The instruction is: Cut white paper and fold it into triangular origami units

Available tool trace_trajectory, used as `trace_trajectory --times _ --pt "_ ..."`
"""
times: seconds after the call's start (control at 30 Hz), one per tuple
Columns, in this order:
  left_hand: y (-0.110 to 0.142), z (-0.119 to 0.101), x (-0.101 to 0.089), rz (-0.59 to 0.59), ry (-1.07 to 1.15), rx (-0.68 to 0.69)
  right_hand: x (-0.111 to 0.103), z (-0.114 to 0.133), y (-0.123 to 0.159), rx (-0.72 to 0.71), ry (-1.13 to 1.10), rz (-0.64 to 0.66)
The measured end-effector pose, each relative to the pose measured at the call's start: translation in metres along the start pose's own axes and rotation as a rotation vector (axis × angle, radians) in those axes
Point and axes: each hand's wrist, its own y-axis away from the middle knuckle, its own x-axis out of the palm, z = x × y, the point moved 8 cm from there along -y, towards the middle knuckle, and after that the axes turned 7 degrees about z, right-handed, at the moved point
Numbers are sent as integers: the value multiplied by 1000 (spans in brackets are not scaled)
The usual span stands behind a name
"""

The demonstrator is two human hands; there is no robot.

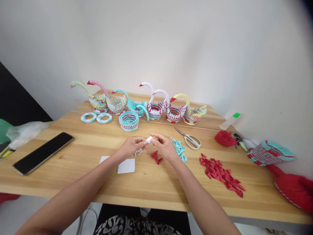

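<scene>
A small folded piece of white paper (149, 139) is pinched between my two hands above the middle of the table. My left hand (133, 146) grips its left side with thumb and fingers, and my right hand (164, 146) holds the right end. Below my left hand lie a few white folded pieces (138, 152), partly hidden by it. Several red folded pieces (156, 157) rest just under my right hand. A stack of white paper slips (126, 166) lies nearer the table's front edge, with another part behind my left forearm. Turquoise folded pieces (179, 149) are heaped beside my right wrist.
Several paper swans (156, 109) stand in a row at the back. A turquoise paper bowl (129, 121) and two paper rings (104, 118) sit before them. Scissors (192, 141) and a red pile (221, 174) lie right; a phone (44, 152) lies left.
</scene>
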Motion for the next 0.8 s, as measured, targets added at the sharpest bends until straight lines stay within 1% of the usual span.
trace_trajectory --times 0.1,0.17,0.23,0.3,0.4,0.43,0.5,0.57,0.67,0.8 --pt "1 -2 -2 -48 -102 13 6 -4 0 45 -20 53" --pt "2 -4 -2 -54 -181 19 9 -4 0 62 -11 86" --pt "2 -6 -2 -50 -257 48 7 0 1 59 6 73" --pt "4 -16 -4 -95 -383 163 3 4 2 60 -12 37" --pt "13 -39 -7 -228 -690 430 1 6 4 101 -123 22" --pt "16 -44 -5 -250 -791 505 2 5 4 119 -163 26" --pt "21 -51 2 -238 -942 626 5 3 6 153 -229 38" --pt "26 -55 9 -213 -1025 735 8 1 7 184 -275 50" --pt "33 -59 14 -229 -1073 843 14 1 9 209 -329 79" --pt "38 -61 18 -245 -1091 894 17 1 9 193 -334 118"
